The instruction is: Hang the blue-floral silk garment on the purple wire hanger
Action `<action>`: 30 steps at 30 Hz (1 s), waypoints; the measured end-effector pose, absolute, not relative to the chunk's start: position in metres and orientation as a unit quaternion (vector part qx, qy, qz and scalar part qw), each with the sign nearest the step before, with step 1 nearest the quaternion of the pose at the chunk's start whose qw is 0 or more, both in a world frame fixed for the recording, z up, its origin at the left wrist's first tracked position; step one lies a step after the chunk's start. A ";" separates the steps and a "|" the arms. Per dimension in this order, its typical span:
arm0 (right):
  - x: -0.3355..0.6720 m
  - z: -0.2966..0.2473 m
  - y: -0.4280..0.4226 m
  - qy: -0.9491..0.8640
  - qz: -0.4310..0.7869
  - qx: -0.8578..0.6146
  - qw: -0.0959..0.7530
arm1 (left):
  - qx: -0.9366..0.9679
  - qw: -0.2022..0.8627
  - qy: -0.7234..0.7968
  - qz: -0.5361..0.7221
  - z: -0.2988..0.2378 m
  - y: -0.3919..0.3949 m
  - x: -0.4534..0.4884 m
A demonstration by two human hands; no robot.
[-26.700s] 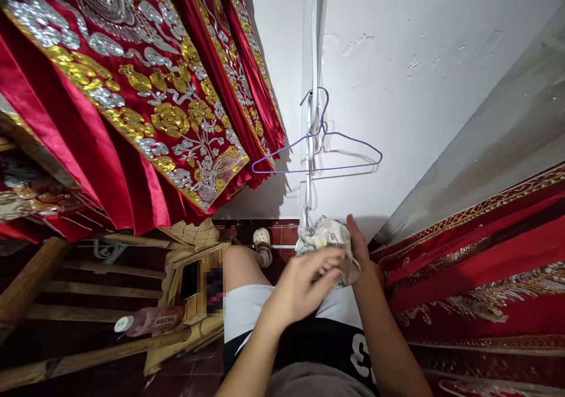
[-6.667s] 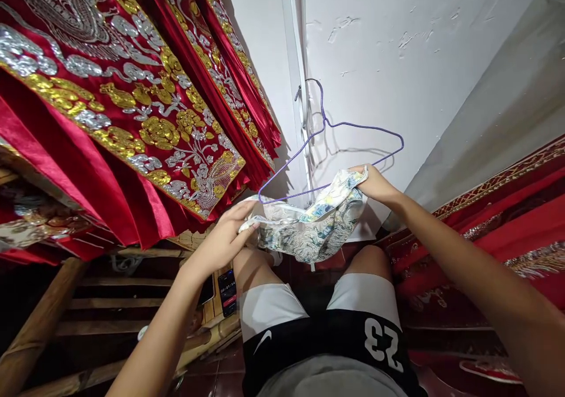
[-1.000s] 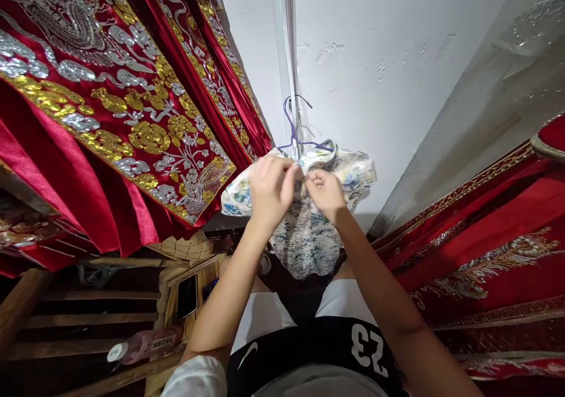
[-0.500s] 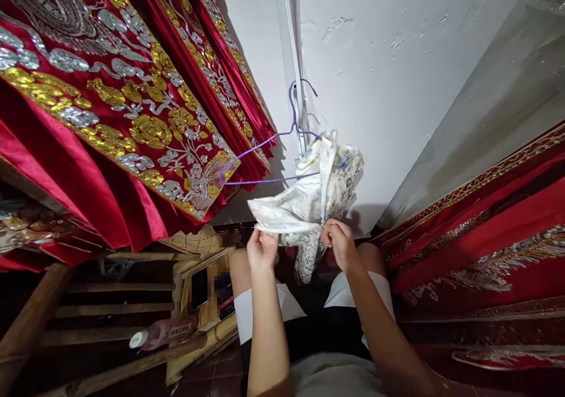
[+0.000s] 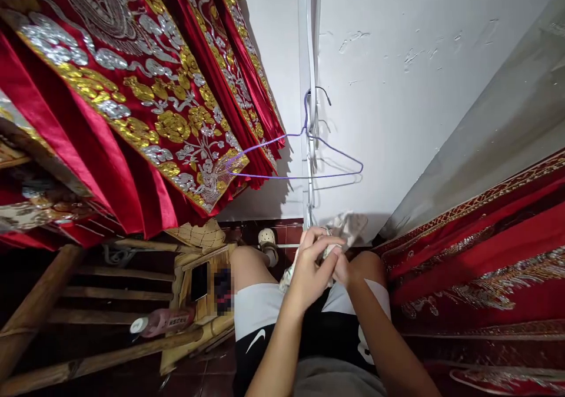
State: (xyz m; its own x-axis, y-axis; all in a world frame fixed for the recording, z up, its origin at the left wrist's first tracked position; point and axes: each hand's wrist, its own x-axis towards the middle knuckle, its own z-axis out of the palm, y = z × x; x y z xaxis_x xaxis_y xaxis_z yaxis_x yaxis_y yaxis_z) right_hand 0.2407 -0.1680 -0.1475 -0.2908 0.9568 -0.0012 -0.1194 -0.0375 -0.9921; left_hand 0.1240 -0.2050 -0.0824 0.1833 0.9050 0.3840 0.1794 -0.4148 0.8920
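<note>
— "Hands, seen from the head camera?"
— "Left hand (image 5: 311,267) and right hand (image 5: 344,268) meet, fingers half-curled, holding a bunched patterned cloth (image 5: 352,230) over the lap (image 5: 315,332)."
— "And the purple hanger (image 5: 291,178)?"
— "Hooked on the white strip (image 5: 312,61), beyond them."

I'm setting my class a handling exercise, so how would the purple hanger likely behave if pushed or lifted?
The purple hanger is probably light, since it looks thin all round. It would likely swing if pushed, as it hangs by its hook. It should hold its shape when lifted: its open outline shows little sag.
</note>
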 end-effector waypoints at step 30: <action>0.304 -0.057 -0.018 -0.659 0.266 -0.503 0.492 | 0.775 0.217 0.522 0.285 -0.034 -0.104 -0.057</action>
